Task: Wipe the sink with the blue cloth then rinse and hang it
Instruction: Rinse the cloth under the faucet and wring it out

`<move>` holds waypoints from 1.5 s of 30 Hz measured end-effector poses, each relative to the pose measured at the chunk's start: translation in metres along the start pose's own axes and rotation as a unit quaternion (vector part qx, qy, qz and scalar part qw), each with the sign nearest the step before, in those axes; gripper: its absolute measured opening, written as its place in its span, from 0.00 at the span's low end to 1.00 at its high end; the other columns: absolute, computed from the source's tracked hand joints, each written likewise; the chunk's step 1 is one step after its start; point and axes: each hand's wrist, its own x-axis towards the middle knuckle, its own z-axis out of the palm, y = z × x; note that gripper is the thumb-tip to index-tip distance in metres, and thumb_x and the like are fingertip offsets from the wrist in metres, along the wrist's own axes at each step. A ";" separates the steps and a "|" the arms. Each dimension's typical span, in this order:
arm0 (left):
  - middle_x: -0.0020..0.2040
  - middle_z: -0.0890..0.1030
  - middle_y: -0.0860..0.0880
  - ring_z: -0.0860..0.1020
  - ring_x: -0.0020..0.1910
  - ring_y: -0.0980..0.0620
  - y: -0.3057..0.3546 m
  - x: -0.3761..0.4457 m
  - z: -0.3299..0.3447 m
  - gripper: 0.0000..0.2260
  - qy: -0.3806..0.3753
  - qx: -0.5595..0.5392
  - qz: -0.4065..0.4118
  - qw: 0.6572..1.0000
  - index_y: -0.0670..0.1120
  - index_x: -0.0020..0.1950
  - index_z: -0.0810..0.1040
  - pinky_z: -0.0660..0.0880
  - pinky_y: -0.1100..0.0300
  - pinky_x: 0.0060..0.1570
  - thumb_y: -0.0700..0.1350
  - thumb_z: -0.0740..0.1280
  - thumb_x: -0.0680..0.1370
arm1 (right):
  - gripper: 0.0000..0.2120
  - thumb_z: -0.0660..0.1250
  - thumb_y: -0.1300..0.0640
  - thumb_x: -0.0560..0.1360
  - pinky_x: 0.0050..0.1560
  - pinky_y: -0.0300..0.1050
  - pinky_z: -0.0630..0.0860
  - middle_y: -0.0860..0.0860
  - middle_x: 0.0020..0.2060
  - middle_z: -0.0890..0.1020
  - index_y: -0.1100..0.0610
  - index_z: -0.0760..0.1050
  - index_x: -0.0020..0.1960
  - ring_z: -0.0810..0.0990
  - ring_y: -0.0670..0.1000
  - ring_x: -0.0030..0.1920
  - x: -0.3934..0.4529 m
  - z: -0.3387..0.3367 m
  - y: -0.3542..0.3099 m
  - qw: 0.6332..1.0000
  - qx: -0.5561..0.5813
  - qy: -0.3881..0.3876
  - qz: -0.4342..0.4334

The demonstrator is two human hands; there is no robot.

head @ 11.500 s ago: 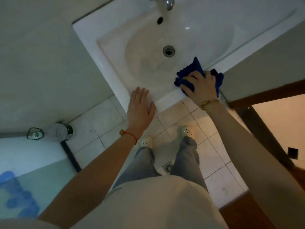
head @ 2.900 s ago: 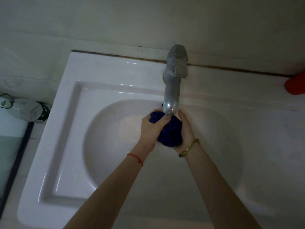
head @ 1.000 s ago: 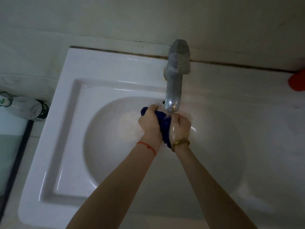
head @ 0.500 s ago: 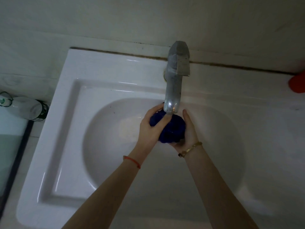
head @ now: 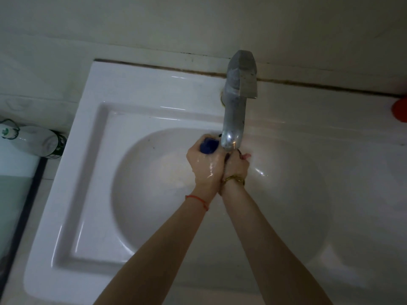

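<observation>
Blue cloth (head: 208, 145) sticks out at eleven o'clock from our left hand (head: 203, 164); both fists, right hand (head: 235, 167) too, squeeze it under the tap (head: 234, 119).

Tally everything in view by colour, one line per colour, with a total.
Blue: 1, the blue cloth squeezed in the left hand and right hand.
White: 2, the sink and bottle.
Silver: 1, the tap.
Red: 1, object at the right edge.
Total: 5.
</observation>
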 end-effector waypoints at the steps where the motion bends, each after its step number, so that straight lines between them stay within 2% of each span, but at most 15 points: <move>1: 0.26 0.74 0.57 0.73 0.29 0.60 0.001 0.002 0.002 0.14 0.024 0.000 -0.016 1.000 0.48 0.30 0.73 0.73 0.63 0.34 0.32 0.71 0.69 | 0.08 0.65 0.58 0.73 0.44 0.51 0.80 0.52 0.31 0.79 0.57 0.74 0.36 0.80 0.56 0.38 0.001 0.000 0.001 1.000 -0.006 0.009 -0.022; 4: 0.22 0.69 0.55 0.68 0.25 0.57 0.005 0.007 0.006 0.20 0.087 -0.024 -0.098 0.991 0.50 0.23 0.68 0.70 0.60 0.31 0.34 0.68 0.72 | 0.18 0.62 0.63 0.73 0.36 0.48 0.75 0.48 0.22 0.76 0.53 0.72 0.25 0.76 0.52 0.30 -0.001 -0.003 -0.001 0.997 -0.011 0.001 -0.080; 6: 0.20 0.68 0.54 0.68 0.26 0.54 0.006 0.012 0.006 0.22 0.102 -0.048 -0.188 0.976 0.51 0.20 0.67 0.69 0.58 0.33 0.35 0.66 0.72 | 0.19 0.61 0.64 0.73 0.35 0.46 0.73 0.48 0.23 0.75 0.53 0.71 0.25 0.74 0.50 0.30 0.003 -0.008 0.004 0.993 -0.011 -0.010 -0.113; 10: 0.31 0.73 0.47 0.73 0.31 0.49 0.002 0.013 -0.003 0.07 0.057 -0.122 -0.388 0.912 0.46 0.36 0.72 0.72 0.58 0.33 0.42 0.70 0.68 | 0.13 0.59 0.51 0.71 0.40 0.49 0.77 0.52 0.31 0.80 0.58 0.75 0.34 0.78 0.54 0.36 0.004 -0.026 0.012 0.961 -0.142 -0.014 -0.235; 12: 0.38 0.76 0.43 0.77 0.36 0.46 -0.003 0.010 -0.011 0.18 -0.012 -0.162 -0.420 0.893 0.45 0.44 0.74 0.76 0.57 0.34 0.49 0.73 0.58 | 0.16 0.57 0.46 0.72 0.37 0.45 0.75 0.51 0.35 0.80 0.58 0.75 0.43 0.78 0.52 0.38 -0.001 -0.036 0.011 0.954 -0.178 -0.013 -0.242; 15: 0.54 0.83 0.39 0.82 0.52 0.41 -0.001 0.002 -0.014 0.31 -0.032 -0.186 -0.402 0.896 0.39 0.57 0.79 0.81 0.51 0.44 0.52 0.76 0.58 | 0.17 0.58 0.38 0.72 0.44 0.48 0.79 0.49 0.45 0.82 0.50 0.75 0.50 0.81 0.50 0.45 -0.001 -0.045 0.010 0.976 -0.102 -0.077 -0.178; 18: 0.55 0.83 0.40 0.82 0.52 0.43 -0.004 -0.002 -0.016 0.21 -0.040 -0.166 -0.307 0.936 0.39 0.60 0.79 0.82 0.52 0.49 0.46 0.74 0.69 | 0.23 0.61 0.35 0.74 0.54 0.51 0.79 0.52 0.51 0.83 0.51 0.78 0.56 0.81 0.52 0.53 0.000 -0.046 0.005 0.983 0.056 -0.175 -0.014; 21: 0.54 0.85 0.46 0.83 0.54 0.47 -0.010 -0.006 -0.024 0.13 -0.087 -0.030 -0.185 0.978 0.49 0.56 0.82 0.81 0.51 0.56 0.43 0.76 0.72 | 0.37 0.60 0.27 0.67 0.67 0.59 0.70 0.59 0.61 0.80 0.54 0.77 0.63 0.77 0.60 0.63 0.010 -0.044 0.001 0.951 0.136 -0.246 0.127; 24: 0.44 0.85 0.47 0.84 0.48 0.47 -0.008 -0.014 -0.023 0.05 -0.107 0.061 -0.094 0.988 0.48 0.45 0.83 0.82 0.50 0.51 0.39 0.75 0.73 | 0.38 0.56 0.24 0.68 0.63 0.57 0.72 0.57 0.53 0.83 0.54 0.79 0.58 0.79 0.58 0.57 0.014 -0.035 -0.003 0.954 0.100 -0.218 0.180; 29: 0.39 0.80 0.34 0.81 0.41 0.38 -0.010 -0.014 -0.011 0.09 -0.078 0.040 -0.038 0.995 0.33 0.43 0.76 0.81 0.43 0.46 0.35 0.74 0.71 | 0.21 0.64 0.35 0.72 0.38 0.48 0.77 0.53 0.38 0.83 0.53 0.80 0.42 0.82 0.55 0.39 0.016 -0.017 -0.002 0.986 -0.011 -0.134 0.097; 32: 0.29 0.75 0.47 0.75 0.31 0.55 -0.008 -0.011 -0.007 0.10 -0.029 0.037 -0.041 0.998 0.37 0.34 0.72 0.78 0.59 0.34 0.31 0.73 0.70 | 0.13 0.67 0.46 0.73 0.41 0.52 0.82 0.53 0.37 0.84 0.55 0.80 0.40 0.83 0.56 0.39 0.008 -0.010 -0.004 0.995 -0.026 -0.070 0.071; 35: 0.25 0.69 0.53 0.69 0.28 0.55 -0.006 -0.004 -0.005 0.17 -0.005 0.005 -0.065 0.998 0.45 0.28 0.67 0.70 0.60 0.30 0.30 0.71 0.69 | 0.09 0.64 0.55 0.71 0.47 0.57 0.82 0.54 0.32 0.81 0.56 0.76 0.34 0.81 0.57 0.37 0.007 -0.006 0.002 0.999 -0.021 -0.031 0.026; 38: 0.25 0.64 0.51 0.64 0.29 0.51 -0.009 0.003 -0.002 0.19 0.044 -0.019 -0.108 0.993 0.50 0.23 0.61 0.64 0.58 0.30 0.34 0.66 0.66 | 0.11 0.60 0.59 0.72 0.44 0.55 0.79 0.51 0.29 0.77 0.56 0.72 0.31 0.77 0.54 0.34 0.007 -0.005 0.006 0.999 -0.030 -0.009 -0.024; 42: 0.26 0.65 0.48 0.65 0.32 0.48 -0.008 0.012 -0.002 0.16 0.110 -0.069 -0.240 0.962 0.49 0.22 0.64 0.65 0.53 0.35 0.37 0.65 0.66 | 0.17 0.58 0.62 0.76 0.33 0.44 0.72 0.50 0.25 0.74 0.57 0.69 0.28 0.73 0.50 0.29 0.007 -0.011 0.007 0.990 -0.045 -0.001 -0.136; 45: 0.32 0.70 0.46 0.71 0.34 0.48 -0.001 0.013 -0.005 0.10 0.115 -0.128 -0.364 0.915 0.44 0.34 0.69 0.71 0.55 0.36 0.35 0.67 0.71 | 0.17 0.57 0.55 0.74 0.35 0.46 0.71 0.54 0.27 0.76 0.61 0.72 0.29 0.74 0.52 0.31 0.006 -0.020 0.010 0.973 -0.101 -0.037 -0.203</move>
